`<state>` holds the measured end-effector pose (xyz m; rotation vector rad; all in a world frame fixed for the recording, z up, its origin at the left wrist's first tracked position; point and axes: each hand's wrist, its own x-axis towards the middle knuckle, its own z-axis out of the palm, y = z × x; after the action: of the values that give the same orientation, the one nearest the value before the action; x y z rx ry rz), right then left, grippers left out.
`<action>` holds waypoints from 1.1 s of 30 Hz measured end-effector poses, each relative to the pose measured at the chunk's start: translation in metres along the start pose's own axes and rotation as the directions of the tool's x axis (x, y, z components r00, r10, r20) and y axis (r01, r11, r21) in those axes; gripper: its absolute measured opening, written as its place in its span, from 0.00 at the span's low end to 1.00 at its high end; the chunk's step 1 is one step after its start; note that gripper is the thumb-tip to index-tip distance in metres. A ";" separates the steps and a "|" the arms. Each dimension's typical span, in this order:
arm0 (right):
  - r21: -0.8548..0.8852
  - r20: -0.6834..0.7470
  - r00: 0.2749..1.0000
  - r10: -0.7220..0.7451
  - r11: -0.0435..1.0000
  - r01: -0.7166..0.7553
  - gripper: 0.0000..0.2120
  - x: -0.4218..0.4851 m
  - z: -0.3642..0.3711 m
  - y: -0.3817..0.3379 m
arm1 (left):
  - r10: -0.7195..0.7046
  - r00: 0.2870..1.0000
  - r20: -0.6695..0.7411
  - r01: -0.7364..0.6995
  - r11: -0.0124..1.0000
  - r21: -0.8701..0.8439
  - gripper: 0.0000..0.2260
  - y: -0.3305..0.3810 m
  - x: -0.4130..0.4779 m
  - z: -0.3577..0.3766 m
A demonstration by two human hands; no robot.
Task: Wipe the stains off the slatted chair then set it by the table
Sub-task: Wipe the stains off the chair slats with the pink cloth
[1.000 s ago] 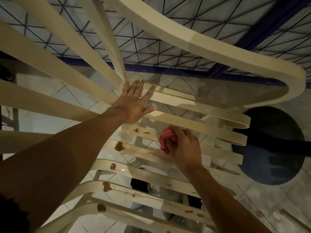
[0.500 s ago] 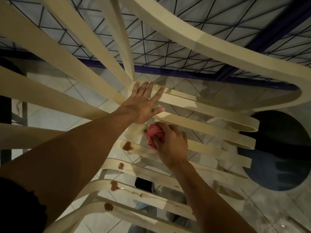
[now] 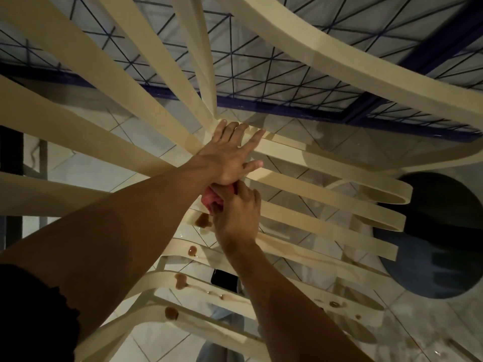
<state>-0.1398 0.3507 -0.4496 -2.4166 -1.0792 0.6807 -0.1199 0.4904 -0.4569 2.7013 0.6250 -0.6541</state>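
Observation:
The cream slatted chair (image 3: 326, 194) fills the view from above, seat slats running left to right. Brown stains (image 3: 203, 220) dot the nearer slats, with a wet smear along one slat on the right. My left hand (image 3: 230, 155) lies flat, fingers spread, on the back of the seat where the backrest slats meet it. My right hand (image 3: 235, 210) is closed around a bunched pink cloth (image 3: 211, 199), pressing it on a seat slat just under my left wrist. Part of the cloth is hidden by both hands.
White tiled floor (image 3: 86, 168) shows through the slats. A dark round object (image 3: 439, 236) lies on the floor at the right. A blue-framed wire mesh panel (image 3: 274, 66) runs behind the chair. A dark object stands at the left edge.
My right hand has slid the pink cloth leftward along the slat until it sits under my left wrist. My left hand stays flat on the seat.

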 end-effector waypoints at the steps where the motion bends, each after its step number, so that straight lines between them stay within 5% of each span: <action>1: -0.025 0.010 1.000 -0.001 1.000 0.001 0.24 0.000 -0.003 0.002 | 0.000 1.000 0.002 0.000 1.000 -0.001 0.32 0.000 0.000 0.000; 6: -0.024 0.070 0.997 0.028 0.999 -0.027 0.19 -0.003 -0.035 0.028 | -0.014 1.000 0.025 0.013 1.000 0.016 0.32 0.001 -0.001 -0.003; 15: 0.001 -0.041 0.982 0.185 0.983 -0.185 0.18 -0.012 -0.050 0.060 | -0.021 0.999 0.034 0.020 0.999 0.031 0.32 -0.001 0.002 0.002; 23: -0.013 0.113 0.986 0.122 0.993 -0.121 0.20 0.009 -0.030 0.029 | -0.019 1.000 0.021 0.019 1.000 0.009 0.33 -0.005 0.004 0.005; 33: -0.091 0.126 0.964 0.235 0.970 -0.224 0.19 -0.025 -0.111 0.139 | -0.051 0.996 0.068 0.049 0.998 0.035 0.37 -0.006 0.008 0.006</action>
<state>-0.0110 0.2278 -0.4294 -2.6201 -0.8963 0.9069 -0.1185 0.4959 -0.4667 2.6883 0.6720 -0.7742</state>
